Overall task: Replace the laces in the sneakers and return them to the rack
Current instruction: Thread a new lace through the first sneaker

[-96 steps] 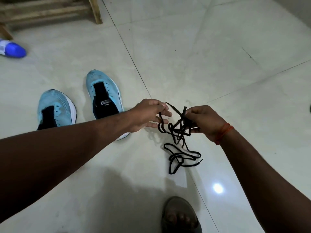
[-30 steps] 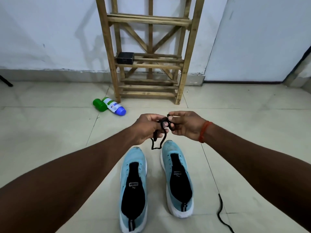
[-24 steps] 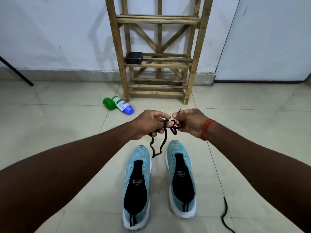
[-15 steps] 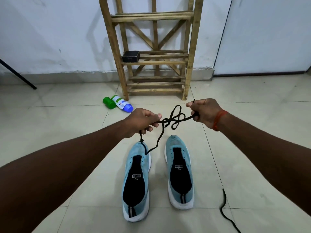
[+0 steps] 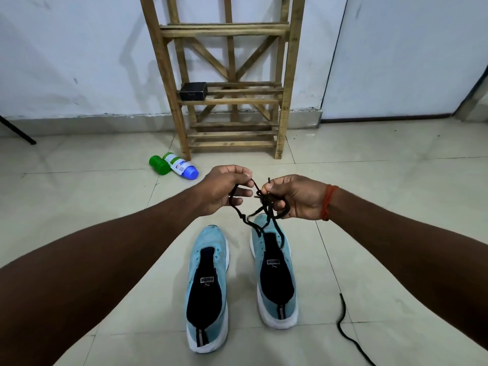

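Note:
Two light blue sneakers with no laces stand side by side on the tiled floor, the left sneaker [image 5: 207, 286] and the right sneaker [image 5: 274, 273], toes pointing away from me. Above their toes I hold a tangled black lace [image 5: 260, 207]. My left hand [image 5: 224, 188] pinches one strand of it. My right hand [image 5: 293, 196] grips the bunched knot, with one lace tip sticking up above the fingers. Loops of the lace hang down over the right sneaker's toe. A second black lace [image 5: 343, 320] lies on the floor to the right of the sneakers.
A wooden rack [image 5: 227, 88] stands against the white wall straight ahead, with a small black box [image 5: 193, 91] on its middle shelf. A green-capped bottle [image 5: 174, 169] lies on the floor left of the rack. A dark tripod leg [image 5: 15, 130] enters at far left.
My hands have come closer together and lower, so the lace that was stretched between them now hangs slack in a bunch. The view has tilted down slightly.

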